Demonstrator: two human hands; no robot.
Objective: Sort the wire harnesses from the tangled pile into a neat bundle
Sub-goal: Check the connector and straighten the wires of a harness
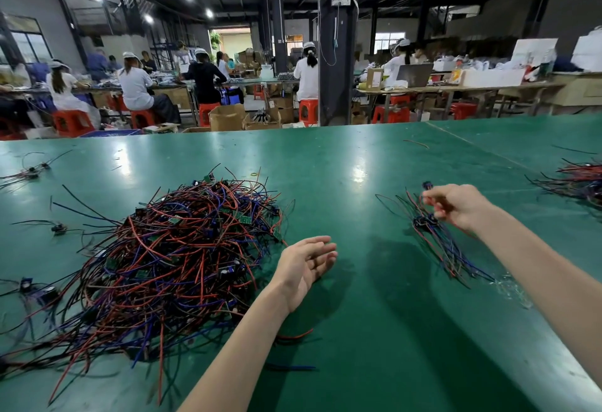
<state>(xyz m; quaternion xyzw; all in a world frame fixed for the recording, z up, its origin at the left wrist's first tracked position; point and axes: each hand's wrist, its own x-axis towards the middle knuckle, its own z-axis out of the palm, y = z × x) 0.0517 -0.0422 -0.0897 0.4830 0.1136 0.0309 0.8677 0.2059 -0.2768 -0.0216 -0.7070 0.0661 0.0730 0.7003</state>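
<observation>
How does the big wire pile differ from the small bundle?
The pile is large and tangled; the bundle is small, its wires roughly aligned. The pile lies by the open left hand; the right hand pinches a wire at the bundle. Both have red, blue, black wires.

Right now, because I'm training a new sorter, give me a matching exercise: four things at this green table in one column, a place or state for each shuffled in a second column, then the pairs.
1. tangled pile
2. small bundle
3. left hand
4. right hand

A. pinches a wire harness
B. open, holds nothing
C. lies by the right hand
D. heaped left of both hands

Pairs: 1-D, 2-C, 3-B, 4-A.
</observation>
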